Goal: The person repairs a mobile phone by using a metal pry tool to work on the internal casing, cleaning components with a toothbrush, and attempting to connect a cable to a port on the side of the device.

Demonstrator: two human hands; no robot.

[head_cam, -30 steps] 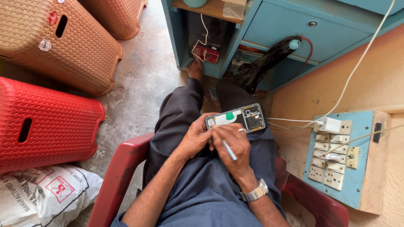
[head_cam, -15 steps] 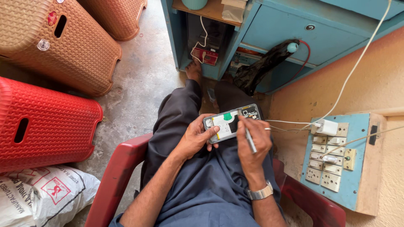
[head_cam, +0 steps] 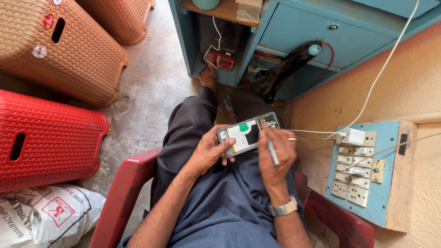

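I sit in a red plastic chair (head_cam: 119, 193) in dark blue trousers. My left hand (head_cam: 209, 149) grips the left end of an opened phone (head_cam: 248, 133) with its back cover off, showing a white battery and a green sticker. My right hand (head_cam: 275, 154), with a ring and a metal wristwatch, holds a thin silvery tool (head_cam: 271, 147) upright, its tip on the phone's upper right part near the camera end. The phone rests above my lap.
A blue switchboard (head_cam: 367, 174) with a white charger (head_cam: 353, 136) plugged in hangs on the wall at right. A blue cabinet (head_cam: 298, 32) stands ahead. Red (head_cam: 46, 142) and tan plastic stools (head_cam: 59, 50) lie at left, above a white sack (head_cam: 41, 216).
My right hand has shifted rightward along the phone, and the tool has turned from slanting low to standing upright at the phone's right end. My left hand keeps its grip.
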